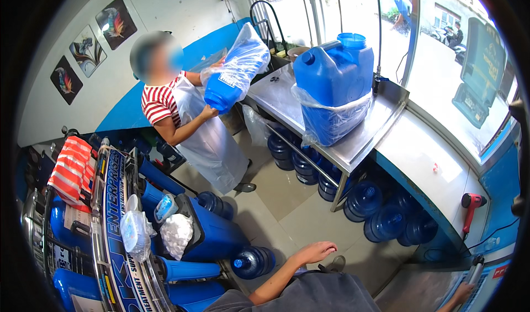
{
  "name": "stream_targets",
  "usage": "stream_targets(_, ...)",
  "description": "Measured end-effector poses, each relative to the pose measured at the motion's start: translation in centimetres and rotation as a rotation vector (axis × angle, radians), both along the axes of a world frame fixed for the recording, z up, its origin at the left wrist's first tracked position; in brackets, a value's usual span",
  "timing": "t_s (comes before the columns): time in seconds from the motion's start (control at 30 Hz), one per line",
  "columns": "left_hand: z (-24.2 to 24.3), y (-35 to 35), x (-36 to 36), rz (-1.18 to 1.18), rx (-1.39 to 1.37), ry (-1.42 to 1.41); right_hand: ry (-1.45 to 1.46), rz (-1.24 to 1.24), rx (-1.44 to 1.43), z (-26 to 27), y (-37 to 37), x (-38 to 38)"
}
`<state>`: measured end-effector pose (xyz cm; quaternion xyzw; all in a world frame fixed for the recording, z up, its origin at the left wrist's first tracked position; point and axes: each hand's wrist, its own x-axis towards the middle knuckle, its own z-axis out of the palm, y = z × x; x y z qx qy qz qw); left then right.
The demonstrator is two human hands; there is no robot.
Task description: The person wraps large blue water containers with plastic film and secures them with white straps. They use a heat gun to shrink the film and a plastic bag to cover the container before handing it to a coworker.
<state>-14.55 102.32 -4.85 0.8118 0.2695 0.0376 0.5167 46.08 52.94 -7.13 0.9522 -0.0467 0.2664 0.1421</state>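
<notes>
My left hand (316, 252) hangs in front of my body over the tiled floor, holding nothing, its fingers loosely extended. At the lower right, my right hand (463, 291) grips a grey handle (475, 270) beside a blue-edged panel. Before me, a large blue plastic water container (331, 76) stands upright on a stainless steel table (277, 92), clear plastic wrapped around its lower half. Across the room a co-worker (211, 146) in a pale apron holds another blue container (225, 86), tilted and partly inside a clear plastic bag (250, 49).
Round blue water bottles (368, 200) lie under the table and counter. A red heat gun (472, 208) rests on the white counter (430, 146). At left stand a filter rack (112, 229), a blue bin (219, 233) and a floor bottle (252, 262).
</notes>
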Motion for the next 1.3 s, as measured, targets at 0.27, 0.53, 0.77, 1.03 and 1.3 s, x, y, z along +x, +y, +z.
stream_targets(0.27, 0.4, -0.3, -0.2, -0.025, 0.012, 0.058, 0.008, -0.01, 0.053, -0.3, -0.5, 0.6)
stream_targets(0.53, 0.3, -0.5, -0.5, -0.043, 0.034, 0.062, 0.009, -0.019, 0.06, -0.9, -0.5, 1.0)
stream_targets(0.77, 2.2, -0.8, -0.3, -0.065, 0.033, 0.055, -0.161, -0.01, 0.038, 3.3, 4.1, -2.5)
stream_targets(1.03, 4.9, -3.1, 4.0, -0.302, -0.463, -0.153, 0.399, 0.857, 0.829, -8.3, 31.0, -21.7)
stream_targets(1.3, 5.6, -3.3, 10.2, -0.252, 0.045, -0.04, 1.826, 1.665, 0.417, -15.9, 43.2, -40.8)
